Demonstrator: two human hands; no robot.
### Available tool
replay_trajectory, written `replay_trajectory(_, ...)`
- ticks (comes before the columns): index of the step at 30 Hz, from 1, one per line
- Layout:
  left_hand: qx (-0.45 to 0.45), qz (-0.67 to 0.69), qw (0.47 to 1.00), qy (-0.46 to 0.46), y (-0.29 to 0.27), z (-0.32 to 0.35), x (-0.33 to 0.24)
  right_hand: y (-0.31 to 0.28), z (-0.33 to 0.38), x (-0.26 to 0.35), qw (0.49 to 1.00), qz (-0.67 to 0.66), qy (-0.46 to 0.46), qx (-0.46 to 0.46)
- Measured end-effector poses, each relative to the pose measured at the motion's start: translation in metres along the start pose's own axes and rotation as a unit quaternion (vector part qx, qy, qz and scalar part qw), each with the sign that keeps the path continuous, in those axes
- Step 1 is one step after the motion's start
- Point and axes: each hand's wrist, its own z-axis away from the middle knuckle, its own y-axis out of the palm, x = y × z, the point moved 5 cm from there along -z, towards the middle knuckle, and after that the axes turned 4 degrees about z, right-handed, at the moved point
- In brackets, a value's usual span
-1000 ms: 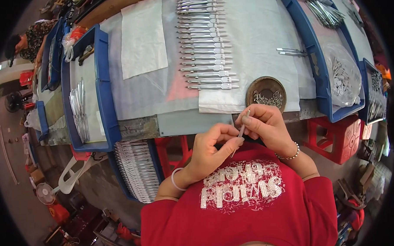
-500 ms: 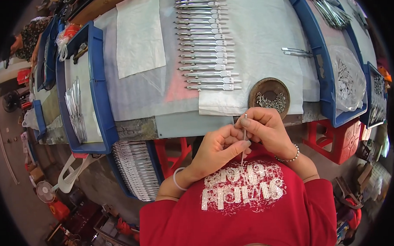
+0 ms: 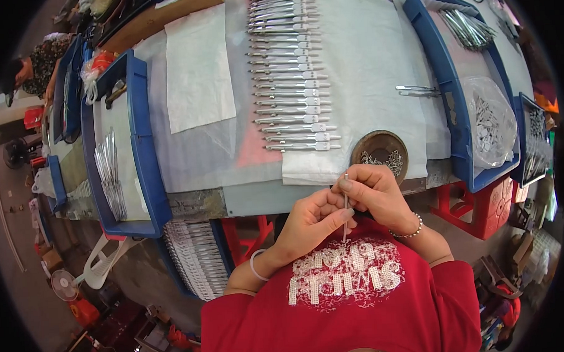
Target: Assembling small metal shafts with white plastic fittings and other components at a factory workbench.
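Observation:
In front of my chest, my left hand and my right hand are closed together on one thin metal rod. The rod stands nearly upright: my right fingertips pinch its upper part and my left thumb and fingers its middle. Its exact kind is too small to make out. Just beyond my right hand, at the table edge, is a round brown bowl with many small metal pieces in it. Farther off, a long row of silver compass-like metal tools lies side by side on the covered table.
A blue tray with slender metal parts stands at left. The blue tray at right holds metal rods and a clear bag of small parts. Two loose metal pieces lie nearby. Below the table are red stools.
The table and everything on it sit slightly lower in the picture, as the view has shifted. Both hands keep their hold on the rod with hardly any change.

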Motion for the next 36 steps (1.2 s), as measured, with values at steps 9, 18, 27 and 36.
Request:
replay_trajectory(9, -0.149, -0.037, 0.982, 0.106, -0.023, 0.019, -0.015, -0.098, -0.001, 0.062, 0.765, 0.471, -0.253, -0.358)
replay_trajectory(18, -0.179, -0.003, 0.970, 0.167, -0.033, 0.051, -0.020, -0.139, -0.034, 0.060, 0.664, 0.637, -0.203, -0.336)
replay_trajectory(27, -0.110, -0.074, 0.950, 0.282, -0.018, 0.048, -0.028, -0.121, -0.014, 0.079, 0.602, 0.697, -0.245, -0.303)
replay_trajectory(36, -0.059, -0.022, 0.972, 0.225, -0.004, 0.030, -0.020, -0.040, 0.046, 0.063, 0.943, 0.194, -0.248, -0.104)
